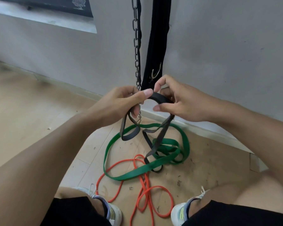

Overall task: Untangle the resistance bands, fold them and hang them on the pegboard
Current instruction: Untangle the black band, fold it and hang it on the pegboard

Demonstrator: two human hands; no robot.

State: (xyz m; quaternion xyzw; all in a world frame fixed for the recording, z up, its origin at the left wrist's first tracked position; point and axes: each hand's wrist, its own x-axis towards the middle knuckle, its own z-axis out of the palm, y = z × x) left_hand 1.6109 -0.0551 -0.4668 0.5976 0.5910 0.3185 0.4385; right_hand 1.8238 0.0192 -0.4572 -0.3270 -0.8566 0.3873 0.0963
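both hands raised over the floor, a black band (158,97) arched between them. left hand (121,101) clenched on one end, thumb pressed on top; right hand (178,101) pinches the other end between thumb and fingers. the band's loose loops hang down — the lowest one is threaded into the green band (129,174), which lies coiled on the wooden floor (23,111). orange band (147,190) sprawls on the floor between the two shoes, partly under the green. chain (136,46) and black strap (158,38) hang against the wall behind.
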